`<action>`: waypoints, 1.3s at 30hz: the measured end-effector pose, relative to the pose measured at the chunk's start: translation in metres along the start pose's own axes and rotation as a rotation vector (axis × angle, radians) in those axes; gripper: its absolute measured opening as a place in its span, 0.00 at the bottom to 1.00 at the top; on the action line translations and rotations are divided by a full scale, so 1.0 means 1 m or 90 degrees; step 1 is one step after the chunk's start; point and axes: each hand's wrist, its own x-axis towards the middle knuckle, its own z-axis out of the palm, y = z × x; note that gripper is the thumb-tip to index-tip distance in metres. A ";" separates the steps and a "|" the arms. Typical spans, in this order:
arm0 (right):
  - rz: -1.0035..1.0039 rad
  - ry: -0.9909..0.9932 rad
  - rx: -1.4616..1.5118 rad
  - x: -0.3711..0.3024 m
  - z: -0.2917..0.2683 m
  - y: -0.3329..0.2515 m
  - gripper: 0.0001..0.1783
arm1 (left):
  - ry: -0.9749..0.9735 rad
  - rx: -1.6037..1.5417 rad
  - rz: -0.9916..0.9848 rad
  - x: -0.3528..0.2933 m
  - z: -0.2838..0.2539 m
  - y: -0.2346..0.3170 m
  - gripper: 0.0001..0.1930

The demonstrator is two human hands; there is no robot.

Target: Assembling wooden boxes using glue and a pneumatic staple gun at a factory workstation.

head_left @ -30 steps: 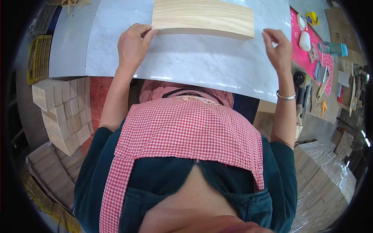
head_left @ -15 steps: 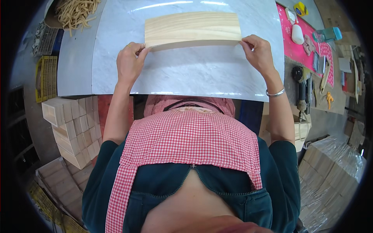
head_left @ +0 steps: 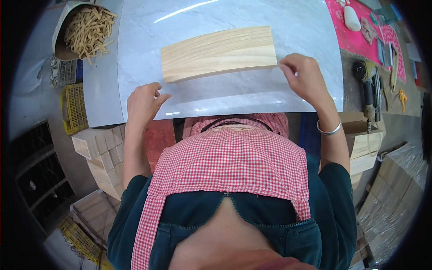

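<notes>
A pale wooden piece (head_left: 218,51), shaped like a long rectangular block or box, lies at a slant on the marbled white tabletop (head_left: 216,101), its right end farther away. Off its near left corner is my left hand (head_left: 143,102), open and empty, thumb and forefinger spread apart. Beside the right end is my right hand (head_left: 306,76), a silver bangle on its wrist. Its fingers are curled, with the thumb slightly apart from them, and a narrow gap seems to separate the fingertips from the wood.
A sack of thin wood strips (head_left: 90,29) stands at the far left. On the right, a power tool (head_left: 370,85), orange pliers (head_left: 402,100) and a white bottle (head_left: 352,18) rest on a side bench. Stacked wooden boxes (head_left: 101,150) and a yellow crate (head_left: 75,105) are at the left.
Both hands have let go of the wooden piece's ends. My left hand has drawn back toward me and opened. The wood lies more slanted, and the view has shifted.
</notes>
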 end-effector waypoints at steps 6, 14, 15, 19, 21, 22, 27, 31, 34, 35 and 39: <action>0.024 0.325 0.204 0.023 0.023 -0.005 0.06 | 0.249 -0.065 0.473 0.035 0.015 0.087 0.18; 0.085 0.398 0.187 0.048 0.055 -0.010 0.09 | 0.146 -0.126 0.557 0.081 0.047 0.166 0.24; 0.088 0.399 0.190 0.049 0.056 -0.009 0.09 | 0.142 -0.124 0.557 0.083 0.048 0.166 0.24; 0.104 0.410 0.228 0.050 0.058 -0.011 0.09 | 0.146 -0.165 0.573 0.086 0.052 0.165 0.25; 0.113 0.410 0.255 0.050 0.059 -0.011 0.08 | 0.147 -0.169 0.576 0.087 0.053 0.166 0.25; 0.121 0.411 0.280 0.051 0.059 -0.011 0.08 | 0.150 -0.176 0.580 0.088 0.054 0.166 0.25; 0.136 0.412 0.325 0.052 0.060 -0.012 0.07 | 0.160 -0.214 0.588 0.090 0.058 0.166 0.25; 0.142 0.415 0.320 0.053 0.061 -0.015 0.07 | 0.171 -0.246 0.592 0.091 0.062 0.165 0.26; 0.159 0.431 0.319 0.054 0.063 -0.019 0.07 | 0.194 -0.260 0.597 0.091 0.065 0.165 0.26; 0.160 0.431 0.319 0.054 0.064 -0.019 0.07 | 0.193 -0.259 0.597 0.090 0.065 0.165 0.26; 0.106 0.438 0.239 0.054 0.064 -0.016 0.07 | 0.200 -0.270 0.590 0.089 0.065 0.167 0.26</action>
